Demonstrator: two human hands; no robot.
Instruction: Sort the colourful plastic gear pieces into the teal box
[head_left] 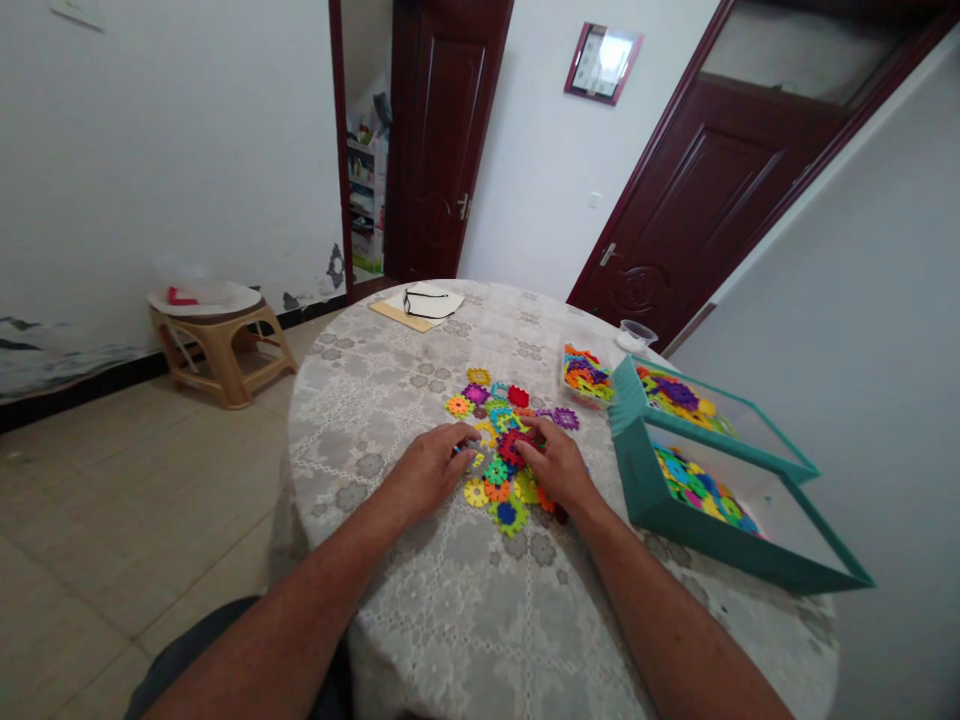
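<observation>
A colourful cluster of plastic toy gears lies in the middle of the round table. At its left side is my left hand, thumb and fingers curled together; a small piece between them is mostly hidden. My right hand reaches in from the right, with its thumb on a red gear and its fingers bent over the edge of the cluster. Nearer to me, a green gear with a blue centre lies beside an orange gear and a yellow gear.
On the right, a teal box and its lid hold more gears. A clear tub of pieces and a small clear container stand behind. Eyeglasses rest on papers at the far left. A stool stands beyond.
</observation>
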